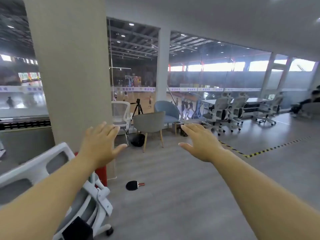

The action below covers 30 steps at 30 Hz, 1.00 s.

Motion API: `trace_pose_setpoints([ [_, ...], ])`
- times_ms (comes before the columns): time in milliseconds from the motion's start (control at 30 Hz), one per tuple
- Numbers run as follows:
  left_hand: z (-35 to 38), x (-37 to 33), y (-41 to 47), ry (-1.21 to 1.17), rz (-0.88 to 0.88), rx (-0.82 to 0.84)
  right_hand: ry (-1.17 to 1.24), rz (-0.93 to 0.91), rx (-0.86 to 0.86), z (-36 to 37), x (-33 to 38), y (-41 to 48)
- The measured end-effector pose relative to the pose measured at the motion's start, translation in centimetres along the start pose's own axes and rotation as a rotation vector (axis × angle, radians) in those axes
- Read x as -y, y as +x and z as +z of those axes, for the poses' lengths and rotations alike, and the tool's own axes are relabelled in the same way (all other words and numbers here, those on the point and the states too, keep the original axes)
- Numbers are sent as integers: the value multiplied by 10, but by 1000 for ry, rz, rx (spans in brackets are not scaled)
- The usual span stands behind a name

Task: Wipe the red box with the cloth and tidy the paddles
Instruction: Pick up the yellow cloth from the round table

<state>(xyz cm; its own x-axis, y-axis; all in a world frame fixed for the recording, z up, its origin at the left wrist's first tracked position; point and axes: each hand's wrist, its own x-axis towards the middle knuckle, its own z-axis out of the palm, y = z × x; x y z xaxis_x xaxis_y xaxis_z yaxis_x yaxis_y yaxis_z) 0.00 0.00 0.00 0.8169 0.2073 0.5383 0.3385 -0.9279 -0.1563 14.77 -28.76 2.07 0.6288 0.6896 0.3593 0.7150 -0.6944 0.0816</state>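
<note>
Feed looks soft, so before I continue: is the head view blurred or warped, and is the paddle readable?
Head view: wide-angle warp leans the pillar; far windows blow out; the right edge smears with blur; the paddle on the floor reads clearly, left hand and right hand open, fairly sharp.

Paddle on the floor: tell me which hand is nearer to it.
Left. The left hand hangs open above the paddle, just to its left; the right hand is open too, raised farther off to the paddle's right. Neither touches it.

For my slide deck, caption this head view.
Left hand and right hand stretched open and empty; a paddle lies on the floor.
</note>
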Motion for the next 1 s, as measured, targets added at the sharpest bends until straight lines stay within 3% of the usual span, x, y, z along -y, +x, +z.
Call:
trace_pose_setpoints([
  [233, 39, -115, 16, -142, 266, 97, 14, 322, 232, 13, -70, -88],
  [533, 29, -331, 29, -237, 568, 214, 3, 735, 398, -11, -201, -247],
  [767, 0, -533, 23, -393, 824, 268, -56, 1069, 420, -53, -293, -411],
  [1000, -52, -708, -14, -529, 1111, 278, -106, 1371, 373, -100, -325, -553],
])
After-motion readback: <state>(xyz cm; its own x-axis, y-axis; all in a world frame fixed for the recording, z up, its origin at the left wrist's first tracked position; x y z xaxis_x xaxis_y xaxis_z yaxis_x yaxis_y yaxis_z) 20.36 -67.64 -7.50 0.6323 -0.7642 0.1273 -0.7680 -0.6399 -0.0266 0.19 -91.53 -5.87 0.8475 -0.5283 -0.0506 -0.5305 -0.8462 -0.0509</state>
